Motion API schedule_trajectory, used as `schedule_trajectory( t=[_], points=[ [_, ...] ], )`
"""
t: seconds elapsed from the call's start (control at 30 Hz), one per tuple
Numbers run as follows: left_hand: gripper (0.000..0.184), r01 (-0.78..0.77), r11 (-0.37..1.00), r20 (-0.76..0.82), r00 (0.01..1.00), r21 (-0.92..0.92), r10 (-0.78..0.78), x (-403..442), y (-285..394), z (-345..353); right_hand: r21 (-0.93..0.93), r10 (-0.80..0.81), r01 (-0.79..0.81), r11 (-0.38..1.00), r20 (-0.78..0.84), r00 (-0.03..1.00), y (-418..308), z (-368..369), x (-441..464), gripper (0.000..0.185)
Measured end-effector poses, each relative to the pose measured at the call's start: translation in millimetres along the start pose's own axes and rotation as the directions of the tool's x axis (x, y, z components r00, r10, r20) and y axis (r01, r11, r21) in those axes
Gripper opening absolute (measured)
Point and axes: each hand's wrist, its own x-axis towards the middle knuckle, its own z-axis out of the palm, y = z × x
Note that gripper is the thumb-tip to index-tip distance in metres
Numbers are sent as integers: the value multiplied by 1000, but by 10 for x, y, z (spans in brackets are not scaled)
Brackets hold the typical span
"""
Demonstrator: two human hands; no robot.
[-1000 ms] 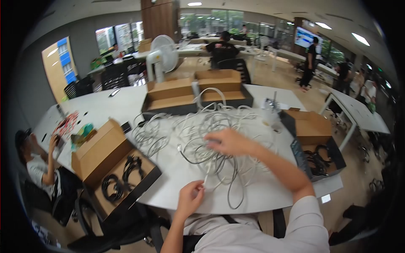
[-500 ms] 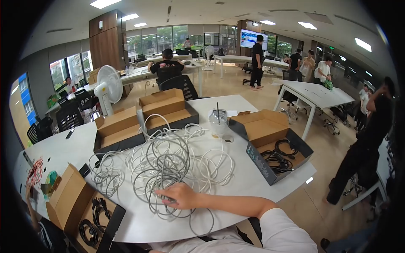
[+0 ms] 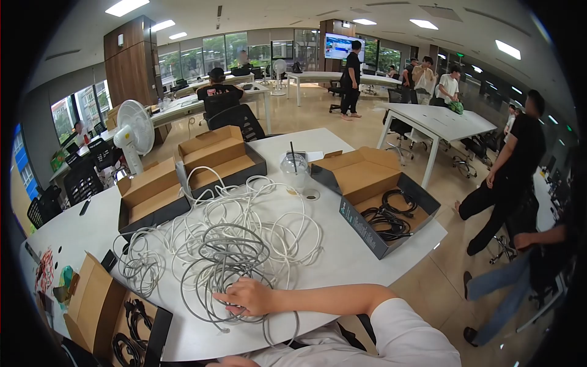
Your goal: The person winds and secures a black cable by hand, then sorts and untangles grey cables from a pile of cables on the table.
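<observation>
My right hand (image 3: 247,297) is closed on loops of a grey cable (image 3: 235,248) near the front of the white table (image 3: 391,269). The grey loops lie in a loose coil, and a plug end rests on the table just below. Behind and beneath them spreads a tangle of white cables (image 3: 296,229), with a smaller white bundle (image 3: 140,266) to the left. At the bottom edge a bit of skin shows, apparently my left hand (image 3: 235,362); its fingers are hidden.
Open cardboard boxes stand around the cables: one with black cables (image 3: 391,214) at right, another box (image 3: 92,300) at front left, and two boxes (image 3: 153,196) behind. A plastic cup with a straw (image 3: 295,174) stands at the back. People stand beyond the table at right.
The view has turned to the right. The grey loops have dropped from a raised bunch to lie lower and flatter around my right hand. A bit of skin now shows at the bottom edge.
</observation>
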Motion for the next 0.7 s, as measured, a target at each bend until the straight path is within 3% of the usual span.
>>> schedule_trajectory(
  t=[0.1, 0.17, 0.23, 0.27, 0.4, 0.63, 0.7],
  points=[
    [40, -24, 988, 153, 988, 152, 0, -27, -149, -191, 13, 1, -1, 1000, -42, 999, 6, 54, -39, 54],
    [29, 96, 909, 138, 977, 406, -165, -33, -136, -167, 16, 1, -1, 1000, -21, 1000, 27, 89, -78, 52],
    [24, 210, 860, 65, 961, 465, -270, -145, -260, -157, 25, -7, 8, 1000, -12, 1000, -2, 58, -51, 46],
    [23, 230, 871, 54, 958, 434, -280, -159, -321, -151, 60, 20, -18, 998, -19, 1000, -57, 0, -12, 33],
    [22, 192, 897, 150, 951, 399, -270, -171, -567, -174, 83, 27, -24, 996, -32, 999, -30, 46, -40, 17],
    [22, 211, 854, 209, 916, 475, -342, -180, -740, -97, 174, 38, -18, 985, -113, 993, -89, -5, -2, 23],
    [22, 210, 846, 221, 909, 491, -353, -204, -788, -95, 322, 127, -83, 943, -120, 985, -10, 141, -32, 23]
  ],
)
